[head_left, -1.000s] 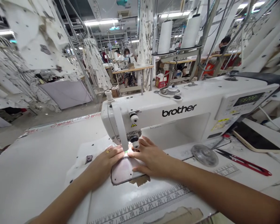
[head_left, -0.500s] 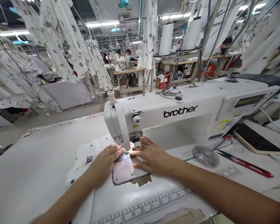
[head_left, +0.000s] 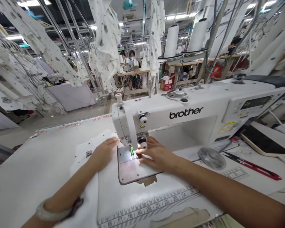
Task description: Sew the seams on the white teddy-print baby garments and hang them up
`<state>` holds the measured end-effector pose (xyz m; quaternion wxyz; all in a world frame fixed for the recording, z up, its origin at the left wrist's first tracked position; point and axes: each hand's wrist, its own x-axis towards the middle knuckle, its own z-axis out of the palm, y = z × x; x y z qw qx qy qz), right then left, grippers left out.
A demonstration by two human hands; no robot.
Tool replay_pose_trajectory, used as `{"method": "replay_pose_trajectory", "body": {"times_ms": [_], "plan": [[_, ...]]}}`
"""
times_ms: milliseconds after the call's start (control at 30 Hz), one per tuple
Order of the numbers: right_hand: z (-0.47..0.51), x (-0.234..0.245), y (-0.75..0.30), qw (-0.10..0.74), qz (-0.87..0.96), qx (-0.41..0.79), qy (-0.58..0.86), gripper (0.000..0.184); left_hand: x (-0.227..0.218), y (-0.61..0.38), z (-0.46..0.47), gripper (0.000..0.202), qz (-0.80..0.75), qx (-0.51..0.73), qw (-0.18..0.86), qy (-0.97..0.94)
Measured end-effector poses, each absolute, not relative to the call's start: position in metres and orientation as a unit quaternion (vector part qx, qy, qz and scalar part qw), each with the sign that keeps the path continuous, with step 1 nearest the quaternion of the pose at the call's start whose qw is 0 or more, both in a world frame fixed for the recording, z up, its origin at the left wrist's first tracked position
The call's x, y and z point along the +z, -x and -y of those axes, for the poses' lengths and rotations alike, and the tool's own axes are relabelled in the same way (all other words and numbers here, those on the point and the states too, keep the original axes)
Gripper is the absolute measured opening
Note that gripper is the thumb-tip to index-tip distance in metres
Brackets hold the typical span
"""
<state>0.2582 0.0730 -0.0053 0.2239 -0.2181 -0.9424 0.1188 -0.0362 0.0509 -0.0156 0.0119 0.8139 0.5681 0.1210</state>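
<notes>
Head view, nearest items first: pale bracelet (head_left: pixel 53 212) on the left wrist; printed ruler scale (head_left: pixel 154 205) on the bench (head_left: pixel 49 167); left hand (head_left: pixel 104 153), fingers extended and roughly together over white printed fabric (head_left: pixel 79 163), which lies on the bench left of the metal plate (head_left: pixel 124 155); fingertips blurred, so any pinch cannot be told. Right hand (head_left: pixel 161 156), fingers bent and somewhat parted, just right of the presser foot (head_left: pixel 132 150) (marked bright green); whether they grip anything is hidden, as is whether cloth reaches the foot. Handling note, by judgement: cloth best kept flat and squared to the foot, guided lightly rather than pulled; left hand spread to smooth creases; right fingers, being so near, best kept beside the needle's path, never beneath it. Change against half a second ago: left hand then close by the foot, next to the right; now well apart from it, at the plate's left edge, with more metal showing; right hand much as it was, beside the foot. Beyond: white sewing machine (head_left: pixel 156 118), lettered "brother". Farthest: hanging printed cloth (head_left: pixel 106 41), draped differently than before.
</notes>
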Motion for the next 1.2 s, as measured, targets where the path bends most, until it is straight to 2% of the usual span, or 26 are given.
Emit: {"method": "replay_pose_trajectory", "body": {"times_ms": [233,400,500,567,600,700,767,833,933,1033,1133,1200], "plan": [[-0.072,-0.004,-0.258,0.251,0.947,0.114,0.165,0.022,0.011,0.109,-0.081,0.049,-0.701,0.082,0.029,-0.708],[-0.062,-0.001,-0.257,0.226,0.959,0.126,0.113,0.023,0.037,0.072,-0.020,0.049,-0.669,0.057,0.098,-0.734],[-0.058,-0.001,-0.256,0.240,0.959,0.127,0.083,0.023,0.043,0.024,0.026,0.037,-0.568,0.058,0.255,-0.780],[-0.057,-0.002,-0.255,0.256,0.958,0.112,0.066,0.022,0.041,-0.003,0.045,0.016,-0.538,0.065,0.279,-0.793],[-0.056,-0.003,-0.254,0.267,0.956,0.102,0.061,0.022,0.039,-0.013,0.049,0.011,-0.539,0.079,0.263,-0.796],[-0.055,-0.003,-0.253,0.313,0.945,0.077,0.051,0.021,0.032,-0.026,0.041,0.014,-0.596,0.117,0.198,-0.770],[-0.054,-0.002,-0.254,0.320,0.943,0.073,0.046,0.023,0.028,-0.026,0.029,0.015,-0.632,0.122,0.196,-0.740],[-0.054,-0.002,-0.255,0.297,0.951,0.078,0.041,0.025,0.026,-0.025,0.019,0.013,-0.642,0.129,0.192,-0.731],[-0.054,0.000,-0.258,0.248,0.964,0.099,0.024,0.024,0.024,-0.029,0.018,0.002,-0.611,0.182,0.091,-0.765],[-0.056,0.003,-0.260,0.227,0.966,0.122,-0.005,0.021,0.023,-0.037,0.029,0.019,-0.506,0.201,-0.007,-0.839],[-0.054,0.005,-0.262,0.219,0.961,0.162,-0.052,0.020,0.015,-0.042,0.041,0.030,-0.420,0.161,-0.018,-0.893],[-0.051,0.003,-0.261,0.209,0.954,0.200,-0.081,0.027,0.007,-0.041,0.045,0.036,-0.412,0.155,-0.029,-0.898]]}}
